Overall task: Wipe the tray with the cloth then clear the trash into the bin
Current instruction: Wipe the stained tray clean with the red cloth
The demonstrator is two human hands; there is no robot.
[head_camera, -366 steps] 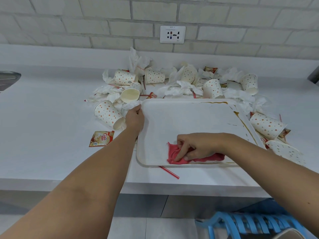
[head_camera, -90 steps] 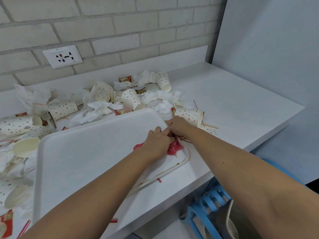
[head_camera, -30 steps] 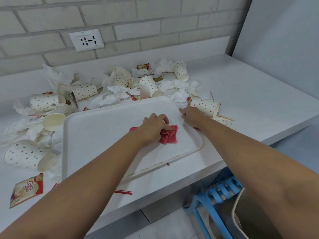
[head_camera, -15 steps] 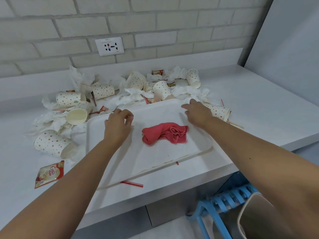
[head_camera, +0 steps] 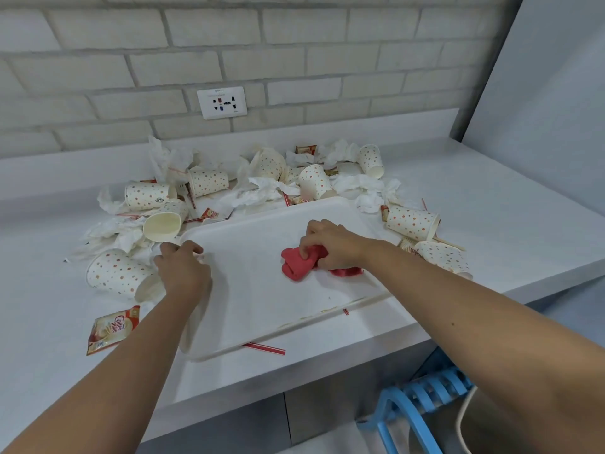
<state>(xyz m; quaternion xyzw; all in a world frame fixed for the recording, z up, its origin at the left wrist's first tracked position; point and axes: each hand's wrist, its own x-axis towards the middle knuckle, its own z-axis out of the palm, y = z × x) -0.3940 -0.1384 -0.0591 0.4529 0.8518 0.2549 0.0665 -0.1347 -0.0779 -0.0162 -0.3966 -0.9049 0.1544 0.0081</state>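
Note:
A white tray lies on the white counter, with brown smears along its near rim. On its middle sits a crumpled red cloth, and my right hand is closed on it. My left hand grips the tray's left rim near the far corner. Spotted paper cups, crumpled tissues and a Coffee mate sachet lie around the tray's left, far and right sides. A red-striped straw pokes out under the near rim.
A blue-framed bin stands on the floor below the counter's front edge at the lower right. A brick wall with a socket backs the counter. A grey panel closes the right side.
My right hand left the tray's far right rim and took hold of the red cloth, which half a second ago lay loose. My left hand shifted left to the tray's rim.

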